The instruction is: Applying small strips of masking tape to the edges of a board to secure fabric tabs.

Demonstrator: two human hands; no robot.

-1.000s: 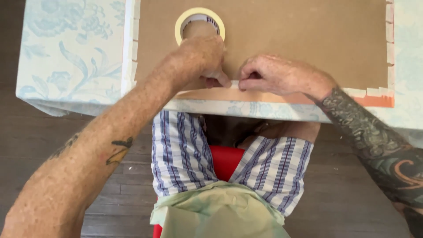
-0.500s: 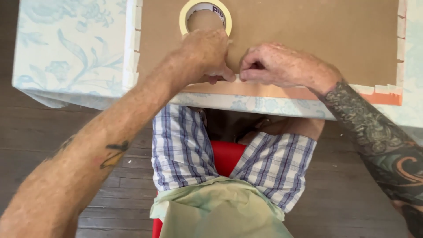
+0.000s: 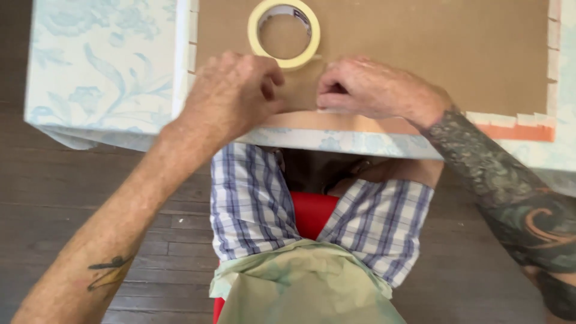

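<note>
A brown board (image 3: 420, 48) lies on a table covered with a pale blue floral cloth (image 3: 102, 66). A roll of cream masking tape (image 3: 254, 36) rests flat on the board, just beyond my hands. My left hand (image 3: 234, 93) and my right hand (image 3: 372, 90) sit at the board's near edge, a small gap between them. Both have fingers pinched shut on a thin pale strip of masking tape (image 3: 300, 110) that runs along that edge. The fingertips are mostly hidden under the knuckles.
Short pieces of pale tape line the board's left edge (image 3: 192, 36) and right edge (image 3: 552, 54). An orange strip (image 3: 516, 132) lies at the near right. Below the table edge are my plaid shorts (image 3: 252, 192), a red seat (image 3: 312, 213), a green apron (image 3: 306, 282) and dark wooden floor (image 3: 78, 198).
My hands, touching a second ago, have drawn a little apart along the board's near edge. The tape roll now shows fully beyond them.
</note>
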